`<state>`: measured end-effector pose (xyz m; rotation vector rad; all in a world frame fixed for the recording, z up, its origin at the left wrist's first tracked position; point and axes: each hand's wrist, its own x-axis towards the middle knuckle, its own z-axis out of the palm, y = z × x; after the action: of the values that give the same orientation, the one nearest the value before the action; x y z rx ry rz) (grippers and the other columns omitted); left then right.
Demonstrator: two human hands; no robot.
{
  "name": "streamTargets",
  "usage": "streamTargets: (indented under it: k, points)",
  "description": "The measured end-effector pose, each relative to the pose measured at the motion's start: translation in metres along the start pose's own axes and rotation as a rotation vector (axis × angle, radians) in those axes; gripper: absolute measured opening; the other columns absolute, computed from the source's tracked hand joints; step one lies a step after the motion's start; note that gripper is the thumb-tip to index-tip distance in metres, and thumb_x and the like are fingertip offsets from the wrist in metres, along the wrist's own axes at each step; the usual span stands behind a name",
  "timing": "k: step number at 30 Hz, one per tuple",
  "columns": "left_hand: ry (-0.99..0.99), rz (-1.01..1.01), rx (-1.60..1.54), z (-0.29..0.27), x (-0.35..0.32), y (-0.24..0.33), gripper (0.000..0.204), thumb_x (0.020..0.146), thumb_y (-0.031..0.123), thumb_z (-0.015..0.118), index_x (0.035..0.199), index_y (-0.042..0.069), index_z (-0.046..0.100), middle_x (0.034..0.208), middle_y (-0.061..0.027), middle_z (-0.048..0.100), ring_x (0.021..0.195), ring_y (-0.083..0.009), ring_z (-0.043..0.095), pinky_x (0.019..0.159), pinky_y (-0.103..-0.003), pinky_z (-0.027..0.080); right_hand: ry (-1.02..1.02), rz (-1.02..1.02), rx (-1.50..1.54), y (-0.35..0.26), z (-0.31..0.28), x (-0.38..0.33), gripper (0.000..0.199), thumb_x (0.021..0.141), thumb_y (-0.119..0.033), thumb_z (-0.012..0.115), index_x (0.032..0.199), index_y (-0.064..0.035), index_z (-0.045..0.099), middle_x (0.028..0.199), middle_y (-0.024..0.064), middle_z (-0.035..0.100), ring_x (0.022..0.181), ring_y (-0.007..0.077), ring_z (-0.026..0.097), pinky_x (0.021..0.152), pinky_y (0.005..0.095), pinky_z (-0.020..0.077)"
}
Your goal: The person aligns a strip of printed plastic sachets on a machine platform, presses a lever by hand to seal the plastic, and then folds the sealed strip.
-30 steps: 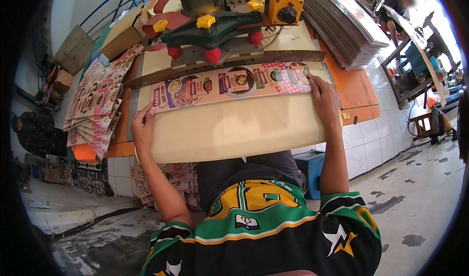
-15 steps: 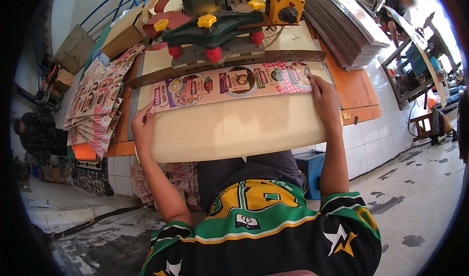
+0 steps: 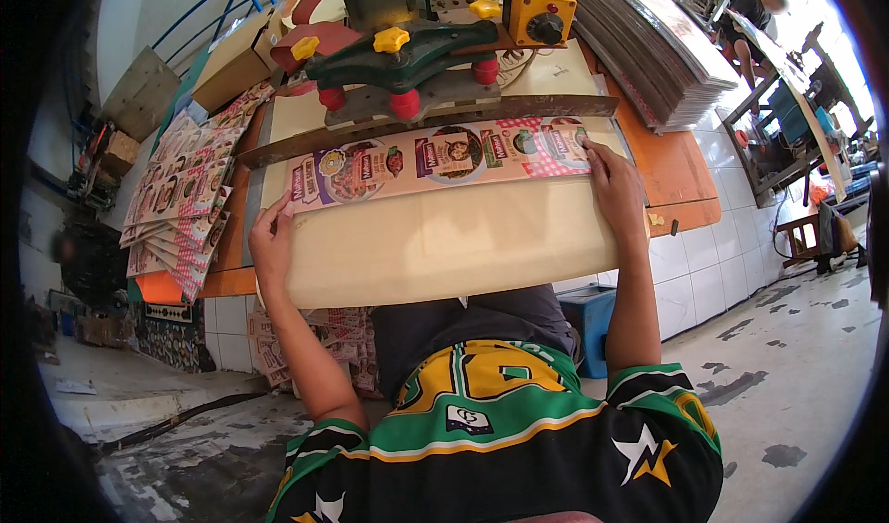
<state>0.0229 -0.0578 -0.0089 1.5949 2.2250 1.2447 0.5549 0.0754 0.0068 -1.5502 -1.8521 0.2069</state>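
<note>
A long printed sheet (image 3: pixel 426 160) with food pictures and a pink checked end lies on a cream-coloured padded board (image 3: pixel 444 241). Its far edge runs along a long metal bar (image 3: pixel 306 140) under a press head (image 3: pixel 407 56), which is dark green with yellow knobs and red blocks. My left hand (image 3: pixel 271 243) has its fingers closed at the sheet's left end. At the other end, my right hand (image 3: pixel 615 180) pinches the right corner near the bar. The sheet lies flat between both hands.
A fanned pile of similar printed sheets (image 3: pixel 181 194) lies at the left of the orange table (image 3: pixel 681 176). Tall stacked panels (image 3: pixel 648 46) stand at the back right. A yellow control box (image 3: pixel 540 14) sits beside the press. A blue bin (image 3: pixel 590 324) stands below. Two people are farther off.
My hands and the printed sheet have stayed in place. The person at the far left has shifted to the right, and the seated person at the upper right has moved a little.
</note>
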Motion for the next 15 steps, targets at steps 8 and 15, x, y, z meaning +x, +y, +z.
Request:
streamTargets:
  k: [8,15]
  points:
    - [-0.012,-0.025,0.006,-0.0009,-0.0001,0.0014,0.034,0.103,0.028,0.066,0.133,0.012,0.073,0.103,-0.0137,0.069,0.089,-0.021,0.063,0.083,-0.032,0.049,0.003,0.005,-0.012,-0.0003,-0.0003,0.0004,0.03,0.106,-0.028,0.058,0.126,-0.0129,0.075,0.11,0.0171,0.075,0.099,0.0364,0.071,0.088,0.0427,0.053]
    - [-0.002,-0.002,0.001,-0.0003,-0.0002,-0.0014,0.034,0.103,0.026,0.066,0.133,0.011,0.073,0.101,-0.0133,0.068,0.087,-0.0207,0.062,0.082,-0.031,0.049,0.0,0.014,-0.015,-0.0008,-0.0006,-0.0002,0.03,0.106,-0.028,0.058,0.126,-0.0131,0.075,0.109,0.0169,0.076,0.098,0.0369,0.071,0.087,0.0428,0.0529]
